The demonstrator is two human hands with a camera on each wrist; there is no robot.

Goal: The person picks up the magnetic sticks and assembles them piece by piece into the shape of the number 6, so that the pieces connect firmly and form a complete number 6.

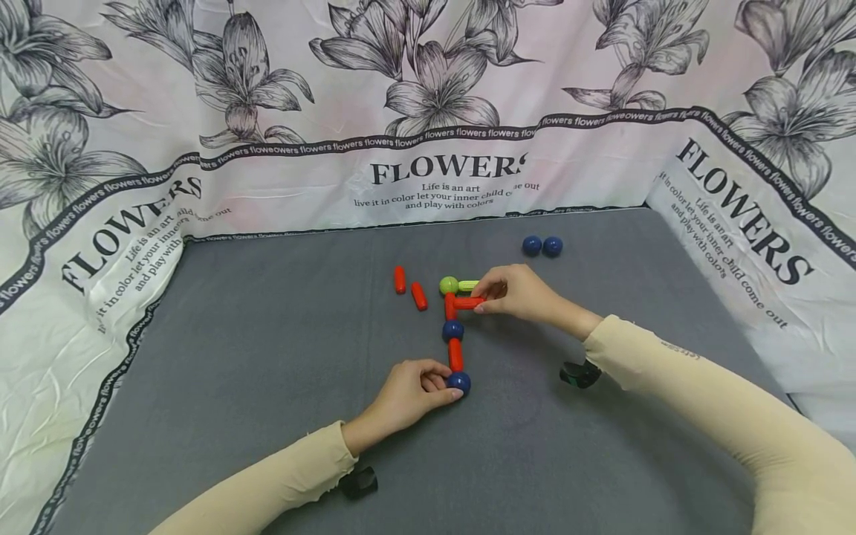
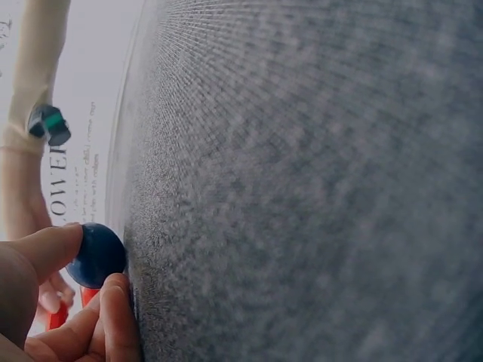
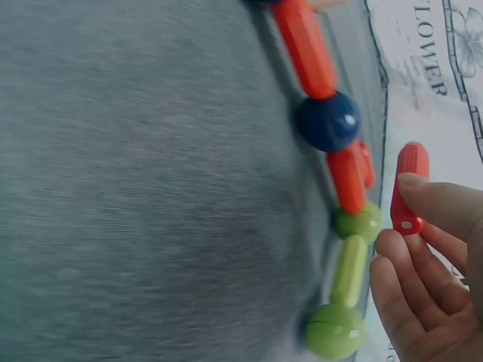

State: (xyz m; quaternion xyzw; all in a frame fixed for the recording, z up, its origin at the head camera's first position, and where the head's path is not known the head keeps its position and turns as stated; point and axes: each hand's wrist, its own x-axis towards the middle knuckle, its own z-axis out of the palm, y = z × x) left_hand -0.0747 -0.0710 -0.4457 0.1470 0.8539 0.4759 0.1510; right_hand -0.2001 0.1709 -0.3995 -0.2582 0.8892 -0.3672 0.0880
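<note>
On the grey cloth lies a chain of toy balls and rods. My left hand (image 1: 404, 394) pinches the blue ball (image 1: 458, 383) at its near end between thumb and fingers. From there run a red rod (image 1: 455, 355), a second blue ball (image 1: 452, 331), another red rod (image 1: 450, 306) and a green ball (image 1: 449, 285). A light green rod (image 1: 467, 285) turns off to the right, toward a green ball (image 3: 335, 332) that my right hand (image 1: 521, 293) hides in the head view. That hand pinches a loose red rod (image 3: 411, 181), held above the chain in the right wrist view.
Two more red rods (image 1: 419, 296) lie left of the chain. At the back right, two blue balls (image 1: 552, 247) sit side by side. A flower-printed cloth (image 1: 441, 178) walls the grey surface (image 1: 267, 334) at the back and both sides.
</note>
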